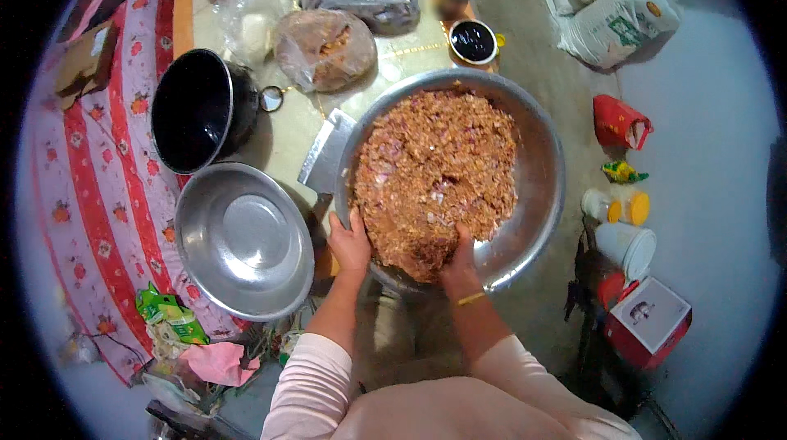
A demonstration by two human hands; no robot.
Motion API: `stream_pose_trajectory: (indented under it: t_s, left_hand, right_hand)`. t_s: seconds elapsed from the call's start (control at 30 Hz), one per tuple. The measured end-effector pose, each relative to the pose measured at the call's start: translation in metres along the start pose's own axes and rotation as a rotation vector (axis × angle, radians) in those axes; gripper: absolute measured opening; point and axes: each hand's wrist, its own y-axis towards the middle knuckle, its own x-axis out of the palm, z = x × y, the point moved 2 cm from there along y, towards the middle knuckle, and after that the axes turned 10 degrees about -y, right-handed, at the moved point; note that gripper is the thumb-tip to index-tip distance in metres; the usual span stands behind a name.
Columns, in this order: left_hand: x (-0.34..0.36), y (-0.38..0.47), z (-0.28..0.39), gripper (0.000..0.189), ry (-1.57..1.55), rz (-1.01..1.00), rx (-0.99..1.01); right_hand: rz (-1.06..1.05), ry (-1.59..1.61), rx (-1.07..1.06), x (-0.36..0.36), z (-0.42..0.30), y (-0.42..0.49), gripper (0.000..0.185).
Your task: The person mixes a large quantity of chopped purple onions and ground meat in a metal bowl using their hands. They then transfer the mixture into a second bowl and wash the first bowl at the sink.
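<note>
A large metal basin [541, 194] in front of me holds a broad mass of brown minced filling [436, 163] with purple and pale bits. My left hand [350, 246] grips the basin's near-left rim, thumb and fingers on either side of it. At the near side, my right hand [461, 261] is pushed into the filling; its fingers are mostly buried, so their closure is hidden. A cleaver [327, 151] with a broad metal blade lies on the table against the basin's left side, its handle pointing towards me.
Left of the basin are an empty metal bowl [246, 268] and a black pot [193, 111]. Plastic bags of food [326, 49] and a cup of dark liquid [473, 42] stand beyond. Jars [615, 206], a white bucket [627, 246] and a box [648, 317] line the right wall.
</note>
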Motion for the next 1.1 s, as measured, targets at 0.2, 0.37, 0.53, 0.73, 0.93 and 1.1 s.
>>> stream_pose_trajectory:
  t_s: [0.2, 0.37, 0.53, 0.73, 0.93, 1.1]
  left_hand:
    - [-0.003, 0.002, 0.010, 0.041, 0.010, -0.025, 0.005]
    - [0.003, 0.001, -0.005, 0.035, -0.017, -0.012, -0.015]
    - [0.001, 0.002, 0.008, 0.036, -0.086, -0.029, -0.008]
    - [-0.005, 0.000, -0.006, 0.038, -0.032, -0.020, -0.083]
    - [0.000, 0.002, 0.000, 0.030, -0.084, 0.011, 0.032]
    - [0.000, 0.002, -0.004, 0.029, -0.079, -0.005, 0.045]
  right_hand:
    - [0.112, -1.080, -1.095, 0.071, -0.028, -0.019, 0.060]
    - [0.235, -2.000, -0.840, 0.090, -0.014, 0.058, 0.068]
    - [-0.025, -2.069, -0.511, 0.100, -0.049, 0.071, 0.044]
    - [-0.121, -2.076, -0.800, 0.146, -0.123, -0.029, 0.038]
    - [0.061, -2.654, -0.870, 0.237, -0.101, 0.054, 0.046]
    - [-0.478, -2.964, -0.791, 0.196, -0.047, 0.014, 0.044]
